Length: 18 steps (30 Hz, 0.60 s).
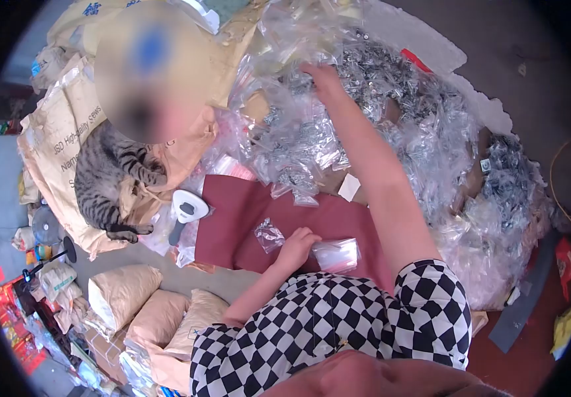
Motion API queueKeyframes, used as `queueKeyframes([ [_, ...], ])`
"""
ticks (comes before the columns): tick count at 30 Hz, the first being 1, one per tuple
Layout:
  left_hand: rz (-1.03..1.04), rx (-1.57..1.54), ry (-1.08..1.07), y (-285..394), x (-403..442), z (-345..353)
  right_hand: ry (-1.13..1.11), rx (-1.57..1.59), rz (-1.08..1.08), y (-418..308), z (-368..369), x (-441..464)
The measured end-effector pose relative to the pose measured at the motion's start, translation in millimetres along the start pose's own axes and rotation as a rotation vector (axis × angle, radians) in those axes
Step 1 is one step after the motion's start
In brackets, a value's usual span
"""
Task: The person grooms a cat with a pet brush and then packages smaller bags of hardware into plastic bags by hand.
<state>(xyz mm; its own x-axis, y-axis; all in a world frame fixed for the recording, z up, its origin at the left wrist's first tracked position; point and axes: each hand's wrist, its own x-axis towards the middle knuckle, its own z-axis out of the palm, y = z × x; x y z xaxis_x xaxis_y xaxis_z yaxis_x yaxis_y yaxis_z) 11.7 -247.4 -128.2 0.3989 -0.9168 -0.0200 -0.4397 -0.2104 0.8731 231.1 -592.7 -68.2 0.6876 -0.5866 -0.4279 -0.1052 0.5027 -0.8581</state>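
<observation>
My left hand [298,246] is low over a dark red cloth [239,221], its fingers curled together. What they hold, if anything, I cannot make out. Close against its right side lies a stack of clear plastic bags [336,255]. To its left is a small clear bag [269,235] with something dark inside. Stretched far forward, my right hand [323,79] reaches over a heap of clear bags [305,135], with its fingers extended and apart. Many of the bags around it hold small dark metal-looking parts [384,73].
A striped cat [103,178] lies on printed brown paper sacks [57,149] at left. A white and grey handheld device [189,206] sits by the cloth's left edge. Several full paper sacks [126,294] stand at lower left. A white card [349,187] lies beyond the cloth.
</observation>
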Motion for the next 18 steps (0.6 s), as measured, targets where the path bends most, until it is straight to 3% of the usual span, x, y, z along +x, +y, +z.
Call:
queueKeyframes([
  [2, -0.019, -0.010, 0.046, -6, -2, 0, 0.032, -0.296, -0.119, 2, -5, -2],
  [5, -0.162, -0.136, 0.160, 10, 2, -20, 0.042, -0.132, -0.042, -24, -21, -77],
  [7, -0.256, -0.197, 0.165, 10, 0, -25, -0.072, -0.186, -0.128, -18, -67, -110],
  [9, -0.371, -0.128, 0.242, 9, 4, -32, 0.024, -0.436, -0.301, -4, -116, -157],
  [11, -0.210, -0.225, 0.400, 15, 14, -38, 0.026, -0.976, -0.523, 7, -161, -214],
  [12, -0.196, -0.174, 0.381, 17, 15, -42, 0.050, -0.971, -0.499, 14, -168, -248],
  [14, -0.168, -0.078, 0.343, 12, 11, -44, -0.037, -1.370, -0.180, 23, -177, -308],
  [15, -0.169, -0.079, 0.318, 16, 7, -47, -0.021, -1.360, -0.160, 35, -185, -329],
  [17, -0.247, 0.009, 0.182, 29, 4, -56, -0.302, -1.397, -0.195, 69, -207, -360],
  [18, -0.238, 0.070, 0.194, 19, -1, -50, -0.285, -1.393, -0.189, 83, -216, -368],
])
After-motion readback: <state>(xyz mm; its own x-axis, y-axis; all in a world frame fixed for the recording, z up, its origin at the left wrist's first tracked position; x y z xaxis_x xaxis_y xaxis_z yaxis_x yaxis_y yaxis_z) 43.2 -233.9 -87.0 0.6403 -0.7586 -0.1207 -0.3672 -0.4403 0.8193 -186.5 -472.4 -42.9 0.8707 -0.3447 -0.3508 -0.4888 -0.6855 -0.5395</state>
